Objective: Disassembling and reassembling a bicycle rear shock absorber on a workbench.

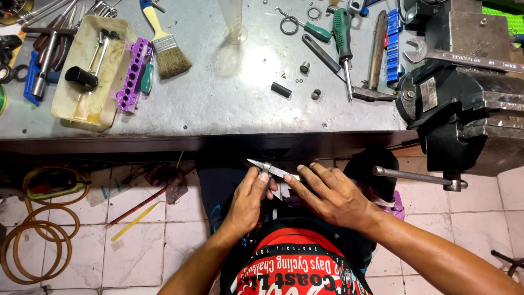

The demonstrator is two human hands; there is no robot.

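Both hands meet below the bench edge, over my lap. Left hand (248, 199) has its grip closed lightly: thumb and fingers pinch a small metal ring or sleeve seated on a thin pointed metal blade (270, 169), which lies level and points left. Right hand (333, 196) is spread flat, fingertips pressing the blade's right end; nothing is clasped in it.

Risk, as I judge it: the sharp tip sits just beside the left thumb, so a slip of the ring could nick skin, and the small ring could drop to the tiled floor (136, 240) and roll away.

On the metal bench (229, 93), from left: a cream plastic tray (68, 106) holds a black cylinder, a metal wrench-like tool and an oily yellowish film. A purple socket holder (131, 74) leans at its right side, its holes looking mostly empty. Next come a paintbrush (166, 52), a clear measuring cylinder (233, 22) that appears empty, green-handled screwdrivers (343, 33), a hammer (375, 57), and a dark bench vise (464, 109) at far right.
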